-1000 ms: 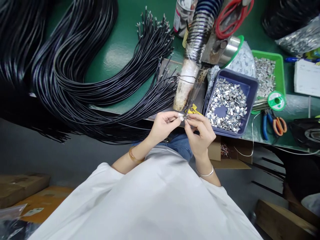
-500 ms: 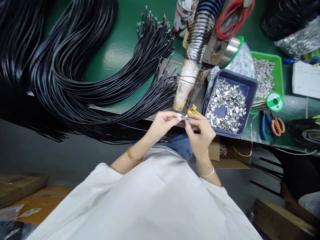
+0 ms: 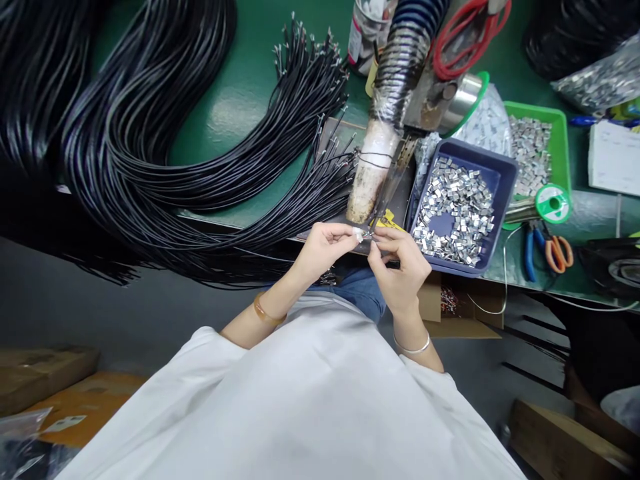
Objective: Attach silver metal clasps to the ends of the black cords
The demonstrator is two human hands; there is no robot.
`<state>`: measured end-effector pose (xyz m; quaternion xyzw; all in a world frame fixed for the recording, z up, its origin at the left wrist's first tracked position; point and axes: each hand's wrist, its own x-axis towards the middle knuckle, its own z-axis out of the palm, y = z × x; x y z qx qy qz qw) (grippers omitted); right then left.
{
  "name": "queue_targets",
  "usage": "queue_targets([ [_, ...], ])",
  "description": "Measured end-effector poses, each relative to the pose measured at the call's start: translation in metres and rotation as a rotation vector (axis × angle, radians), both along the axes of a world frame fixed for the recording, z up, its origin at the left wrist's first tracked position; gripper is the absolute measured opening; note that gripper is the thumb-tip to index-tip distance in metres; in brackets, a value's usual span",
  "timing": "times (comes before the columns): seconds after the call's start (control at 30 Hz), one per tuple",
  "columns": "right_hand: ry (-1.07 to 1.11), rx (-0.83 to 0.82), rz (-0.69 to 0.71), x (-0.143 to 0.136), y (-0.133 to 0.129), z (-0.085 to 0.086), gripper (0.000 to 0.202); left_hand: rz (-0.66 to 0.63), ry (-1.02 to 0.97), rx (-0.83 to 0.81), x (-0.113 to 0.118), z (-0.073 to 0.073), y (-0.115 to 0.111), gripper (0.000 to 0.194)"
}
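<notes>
My left hand (image 3: 323, 252) and my right hand (image 3: 403, 265) meet near the table's front edge, fingertips almost touching. Both pinch a tiny silvery metal connector piece (image 3: 367, 235), mostly covered by the fingers. White wrapping shows on a left fingertip. Just beyond the fingers, thin metal rods (image 3: 384, 193) point down beside the taped end of an extraction hose (image 3: 367, 180). Left of them fans a bundle of black cables (image 3: 250, 163) with stripped, silvery ends. Close to my right hand stands a dark blue bin (image 3: 501, 170) holding many small metal connector shells (image 3: 455, 207).
Behind the bin is a green tray (image 3: 563, 143) of metal pieces. To the right lie a solder spool (image 3: 553, 203), blue-handled pliers (image 3: 529, 257) and orange-handled cutters (image 3: 559, 255). A red cord (image 3: 467, 47) hangs at the back. An open cardboard box (image 3: 463, 327) sits below the table edge.
Both hands stay in almost the same place. The fingertips and the small piece between them have shifted very slightly; the view has moved a little.
</notes>
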<state>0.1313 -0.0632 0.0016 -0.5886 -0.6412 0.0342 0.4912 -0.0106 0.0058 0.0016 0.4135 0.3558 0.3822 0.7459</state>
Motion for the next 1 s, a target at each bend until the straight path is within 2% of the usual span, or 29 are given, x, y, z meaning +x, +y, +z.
queue_targets([
  [0.37,0.009,0.013,-0.001,0.0024,-0.0005,-0.0063,0.012,0.02,-0.001,-0.011,0.0022,-0.0023,-0.0014,0.021],
  [0.6,0.005,0.038,-0.022,0.0014,0.0008,-0.0044,0.013,0.038,-0.014,0.0,0.004,-0.005,-0.0024,0.021],
  [1.0,0.03,0.034,-0.023,0.0015,-0.002,-0.0044,0.013,-0.005,-0.017,0.007,0.0026,-0.0018,-0.0044,0.019],
])
